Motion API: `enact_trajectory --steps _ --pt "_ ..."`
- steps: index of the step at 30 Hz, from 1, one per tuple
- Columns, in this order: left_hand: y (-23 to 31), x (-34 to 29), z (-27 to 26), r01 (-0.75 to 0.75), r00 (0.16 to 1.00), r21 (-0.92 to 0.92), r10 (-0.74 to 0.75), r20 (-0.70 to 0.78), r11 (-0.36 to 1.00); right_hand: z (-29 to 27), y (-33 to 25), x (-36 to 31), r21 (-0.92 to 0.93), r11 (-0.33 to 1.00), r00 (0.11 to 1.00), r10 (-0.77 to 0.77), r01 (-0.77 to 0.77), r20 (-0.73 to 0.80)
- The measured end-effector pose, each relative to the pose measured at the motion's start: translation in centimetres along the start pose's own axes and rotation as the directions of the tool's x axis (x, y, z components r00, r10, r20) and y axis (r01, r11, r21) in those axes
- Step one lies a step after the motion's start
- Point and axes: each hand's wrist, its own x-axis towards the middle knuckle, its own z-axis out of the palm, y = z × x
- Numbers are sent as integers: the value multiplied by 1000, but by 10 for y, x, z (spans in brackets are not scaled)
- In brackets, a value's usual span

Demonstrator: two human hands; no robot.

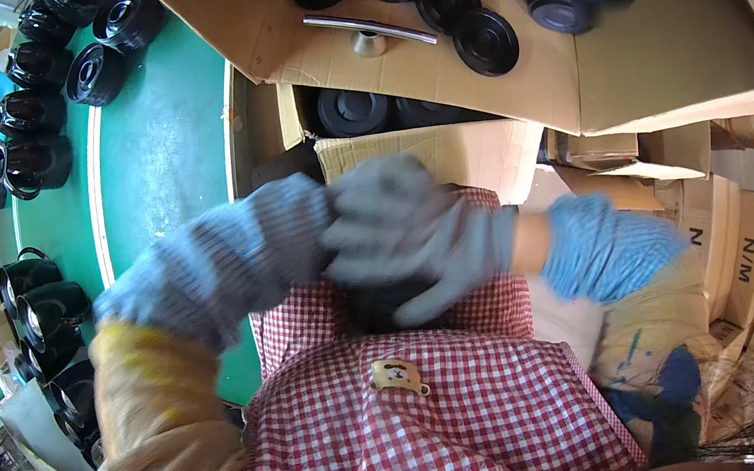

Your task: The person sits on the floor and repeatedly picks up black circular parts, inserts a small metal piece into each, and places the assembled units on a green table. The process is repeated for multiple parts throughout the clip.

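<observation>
In the middle of the head view my right hand (406, 231), in a grey knitted glove, bends over a dark object (386, 302) at my lap. Its thumb points down and left, while the fingers reach toward my left wrist; motion blurs them. Only a small part of the dark object shows below the glove, so its kind cannot be told. My left arm comes in from the left in a blue-grey ribbed sleeve cover (230, 250). The left hand itself is mostly hidden behind the right glove, and its fingers cannot be made out.
Ahead, an open cardboard box (658, 69) holds several round black parts (485, 43) and a metal T-shaped tool (368, 32). Beneath it, another box (442, 145) contains black discs (353, 110). Black handled pots (36, 163) line the green table (160, 162) at left. Cartons (749, 253) stand right.
</observation>
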Motion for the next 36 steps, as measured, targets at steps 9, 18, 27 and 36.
enact_trajectory --steps 9,18,27,36 --pt "-12 3 6 -281 947 362 318 -45 889 -34 20 -17 -409 872 957 -291 269 8" --pt "-63 15 -5 -404 900 606 415 132 685 -26 1 -12 -358 822 818 -534 444 -212" --pt "-2 34 11 -161 984 513 100 146 843 14 -39 8 -321 917 972 -231 235 49" --pt "-29 -4 24 -149 966 -460 31 -255 875 -45 25 -16 -229 894 917 -398 385 -9"
